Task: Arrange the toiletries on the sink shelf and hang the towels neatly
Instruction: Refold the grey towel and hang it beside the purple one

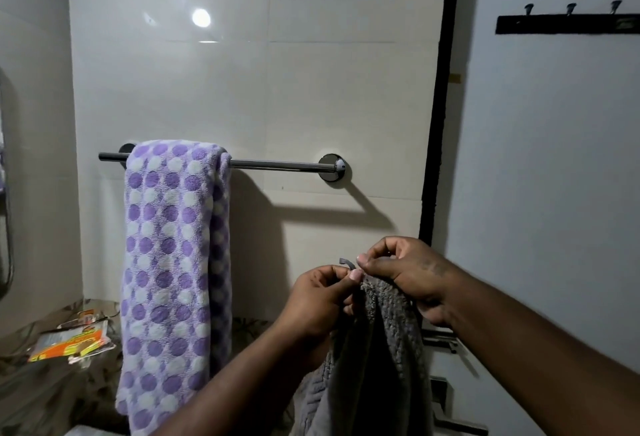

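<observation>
head-worn | facing tiled wall | towel rail near, centre

purple-and-white dotted towel: folded lengthwise, draped over left end of rail, hangs pretty straight, left-centre of frame. grey ribbed towel: bunched at top, small loop sticking up, dangling lower right.

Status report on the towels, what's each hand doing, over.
Holding: left hand and right hand pinch the grey towel at its loop. Draped over the rail: purple dotted towel. Rail's right half bare.
</observation>
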A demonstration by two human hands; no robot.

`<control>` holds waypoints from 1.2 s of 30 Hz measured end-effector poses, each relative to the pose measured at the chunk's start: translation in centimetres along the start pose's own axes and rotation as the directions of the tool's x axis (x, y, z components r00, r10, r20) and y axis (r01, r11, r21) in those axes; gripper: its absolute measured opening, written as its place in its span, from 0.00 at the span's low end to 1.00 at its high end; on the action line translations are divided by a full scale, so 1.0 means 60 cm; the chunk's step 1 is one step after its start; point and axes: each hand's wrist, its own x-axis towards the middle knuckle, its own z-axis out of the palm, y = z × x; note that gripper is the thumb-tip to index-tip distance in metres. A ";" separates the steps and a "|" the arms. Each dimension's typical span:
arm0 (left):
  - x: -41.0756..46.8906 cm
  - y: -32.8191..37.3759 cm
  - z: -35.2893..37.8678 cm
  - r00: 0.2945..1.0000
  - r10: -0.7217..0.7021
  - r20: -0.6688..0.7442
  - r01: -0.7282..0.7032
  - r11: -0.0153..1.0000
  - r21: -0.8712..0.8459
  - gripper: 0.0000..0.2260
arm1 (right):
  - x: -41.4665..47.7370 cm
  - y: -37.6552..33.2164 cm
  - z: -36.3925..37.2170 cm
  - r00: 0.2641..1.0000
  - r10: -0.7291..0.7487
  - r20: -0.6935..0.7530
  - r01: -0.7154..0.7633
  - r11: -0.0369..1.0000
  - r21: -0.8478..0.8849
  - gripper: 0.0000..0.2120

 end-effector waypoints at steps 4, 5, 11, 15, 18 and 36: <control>0.005 -0.009 -0.006 1.000 0.028 0.002 -0.028 0.998 0.062 0.08 | -0.012 0.006 -0.028 0.999 -0.036 -0.009 0.035 0.995 -0.096 0.08; 0.003 -0.009 -0.004 0.999 0.043 0.003 -0.043 0.996 0.074 0.06 | -0.015 0.007 -0.031 0.995 -0.076 -0.058 0.067 0.989 -0.135 0.09; -0.002 -0.014 0.016 0.995 0.100 -0.016 -0.097 0.986 0.132 0.05 | -0.024 0.018 -0.010 0.889 -0.371 -0.270 0.194 0.837 -0.512 0.10; -0.003 -0.013 0.022 0.990 0.111 -0.087 -0.099 0.986 0.130 0.05 | -0.032 0.020 -0.004 0.885 -0.388 -0.257 0.214 0.830 -0.515 0.08; -0.003 -0.012 0.021 0.984 0.107 -0.139 -0.090 0.988 0.127 0.05 | -0.039 0.020 -0.003 0.896 -0.383 -0.225 0.234 0.837 -0.495 0.05; 0.005 -0.012 0.024 0.995 0.092 -0.038 -0.084 0.980 0.178 0.07 | -0.064 0.040 -0.005 0.861 -0.485 -0.155 0.304 0.734 -0.607 0.12</control>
